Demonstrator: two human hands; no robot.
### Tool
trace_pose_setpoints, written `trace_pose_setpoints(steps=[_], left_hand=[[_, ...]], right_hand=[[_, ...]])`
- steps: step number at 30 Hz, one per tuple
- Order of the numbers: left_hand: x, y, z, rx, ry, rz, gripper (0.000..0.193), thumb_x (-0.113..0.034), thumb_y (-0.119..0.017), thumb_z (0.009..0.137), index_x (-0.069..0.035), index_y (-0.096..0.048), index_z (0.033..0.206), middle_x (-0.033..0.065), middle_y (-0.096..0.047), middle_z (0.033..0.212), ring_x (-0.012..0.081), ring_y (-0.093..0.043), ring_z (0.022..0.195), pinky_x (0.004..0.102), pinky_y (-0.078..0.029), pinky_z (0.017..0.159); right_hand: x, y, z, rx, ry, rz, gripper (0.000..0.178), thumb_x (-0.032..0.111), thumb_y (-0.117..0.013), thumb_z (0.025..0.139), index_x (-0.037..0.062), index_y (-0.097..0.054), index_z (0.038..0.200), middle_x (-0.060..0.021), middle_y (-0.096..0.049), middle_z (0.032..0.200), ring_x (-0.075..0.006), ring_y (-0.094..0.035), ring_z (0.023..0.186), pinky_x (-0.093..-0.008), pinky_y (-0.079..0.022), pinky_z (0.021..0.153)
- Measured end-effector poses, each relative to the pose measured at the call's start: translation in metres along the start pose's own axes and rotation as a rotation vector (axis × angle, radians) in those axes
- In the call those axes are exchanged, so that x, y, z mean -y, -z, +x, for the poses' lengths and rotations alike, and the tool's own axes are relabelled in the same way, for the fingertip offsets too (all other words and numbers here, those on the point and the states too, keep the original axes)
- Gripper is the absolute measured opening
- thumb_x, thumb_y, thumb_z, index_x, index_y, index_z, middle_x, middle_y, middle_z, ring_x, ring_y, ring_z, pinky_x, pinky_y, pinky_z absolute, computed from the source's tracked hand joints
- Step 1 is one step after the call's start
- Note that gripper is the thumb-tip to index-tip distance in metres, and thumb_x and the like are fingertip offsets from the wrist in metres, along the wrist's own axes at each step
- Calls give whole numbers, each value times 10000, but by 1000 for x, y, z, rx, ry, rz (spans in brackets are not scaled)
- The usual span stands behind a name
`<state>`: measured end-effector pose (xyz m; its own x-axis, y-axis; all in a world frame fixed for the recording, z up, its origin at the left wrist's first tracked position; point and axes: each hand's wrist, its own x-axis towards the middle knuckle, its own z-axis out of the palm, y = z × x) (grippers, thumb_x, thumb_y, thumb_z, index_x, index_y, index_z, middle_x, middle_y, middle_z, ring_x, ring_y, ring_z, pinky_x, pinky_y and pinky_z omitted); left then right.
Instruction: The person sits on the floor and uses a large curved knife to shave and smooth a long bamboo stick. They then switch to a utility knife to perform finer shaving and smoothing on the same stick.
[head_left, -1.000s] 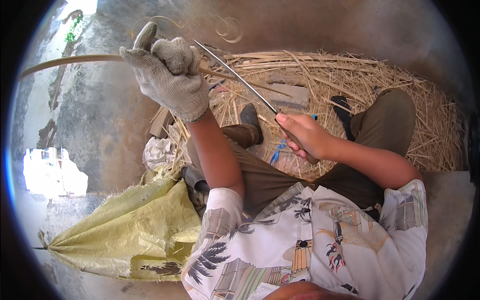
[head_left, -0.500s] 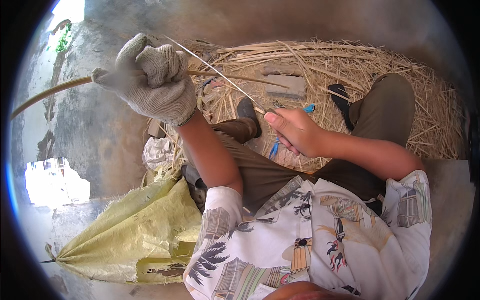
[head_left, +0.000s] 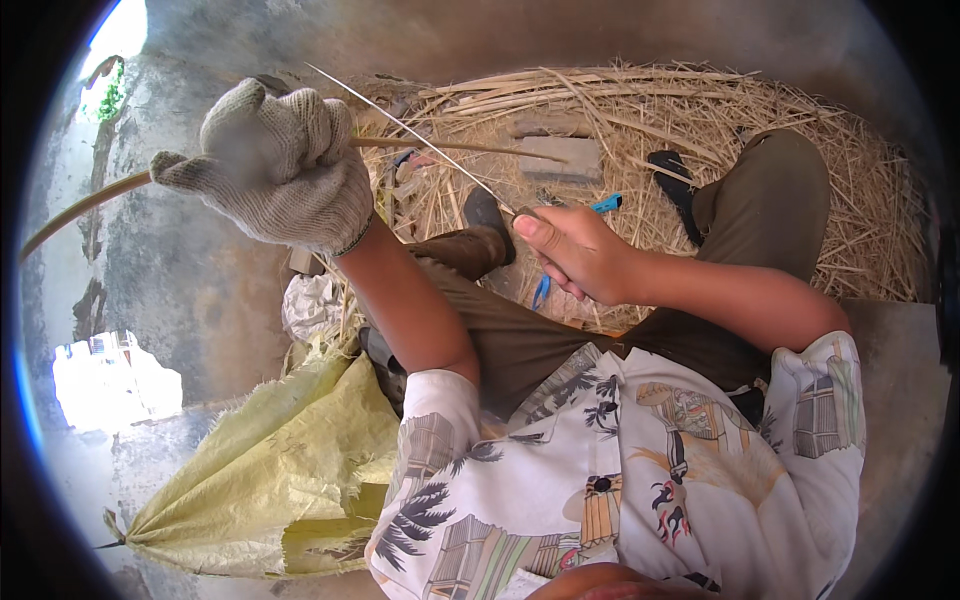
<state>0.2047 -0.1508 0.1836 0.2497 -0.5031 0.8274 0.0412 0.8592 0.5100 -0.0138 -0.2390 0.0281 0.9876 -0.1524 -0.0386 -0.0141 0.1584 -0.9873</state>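
My left hand (head_left: 285, 175), in a grey knitted glove, is closed round a long, thin bamboo strip (head_left: 95, 207). The strip bows down past the left side, and its other end tapers to a tip over a grey block. Bare, my right hand (head_left: 580, 252) grips the handle of a knife (head_left: 405, 128), thumb along the top. Its narrow, pale blade slants up to the left and crosses in front of the strip, close to the gloved fingers. Whether blade and strip touch, I cannot tell.
Straw-like shavings and split strips (head_left: 800, 220) cover the floor ahead and to the right, around the grey block (head_left: 565, 160). A torn yellow woven sack (head_left: 260, 460) lies at my left, beside crumpled white plastic (head_left: 312, 305). A stained wall (head_left: 220, 310) rises on the left.
My gloved hand has shifted slightly left with the bamboo strip. The knife and my right hand have moved a little left and up.
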Motion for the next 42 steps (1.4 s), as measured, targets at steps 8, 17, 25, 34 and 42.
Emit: trace_pose_setpoints(steps=[8, 17, 25, 34, 42], left_hand=[[8, -8, -6, -421, -170, 359, 753, -652, -389, 1034, 39, -683, 1094, -31, -386, 525, 75, -278, 407, 249, -225, 351], [12, -12, -1, -371, -151, 227, 720, -635, -402, 1038, 25, -686, 1085, -39, -407, 528, 68, -309, 394, 222, -245, 314], [11, -25, 8, -670, -152, 570, 464, -468, -570, 1036, -12, -611, 1118, 2, -514, 660, 113, -480, 553, 262, -436, 491], [11, -7, 6, -627, -155, 447, 418, -386, -689, 984, -49, -546, 1185, 13, -552, 777, 125, -522, 666, 291, -462, 562], [15, -31, 9, -695, -133, 532, 437, -385, -695, 981, -33, -536, 1186, 3, -536, 761, 121, -514, 645, 276, -449, 540]], right_hand=[[-8, 2, 8, -31, -182, 141, 567, 563, -445, 1056, 62, -486, 794, -25, -499, 597, -88, -489, 456, -271, -428, 422], [2, -1, 1, 7, -67, 96, 582, 584, -450, 1044, 62, -482, 791, -21, -500, 601, -91, -498, 450, -265, -419, 409], [0, 0, -2, -43, -194, 99, 580, 579, -443, 1048, 64, -482, 785, -20, -501, 600, -92, -500, 445, -266, -428, 413], [2, -2, -2, -33, -109, 124, 574, 579, -434, 1053, 75, -472, 780, -12, -504, 599, -88, -501, 455, -267, -428, 424], [7, -1, -6, -16, -54, 81, 568, 585, -430, 1051, 81, -470, 792, -7, -490, 596, -83, -486, 456, -267, -426, 426]])
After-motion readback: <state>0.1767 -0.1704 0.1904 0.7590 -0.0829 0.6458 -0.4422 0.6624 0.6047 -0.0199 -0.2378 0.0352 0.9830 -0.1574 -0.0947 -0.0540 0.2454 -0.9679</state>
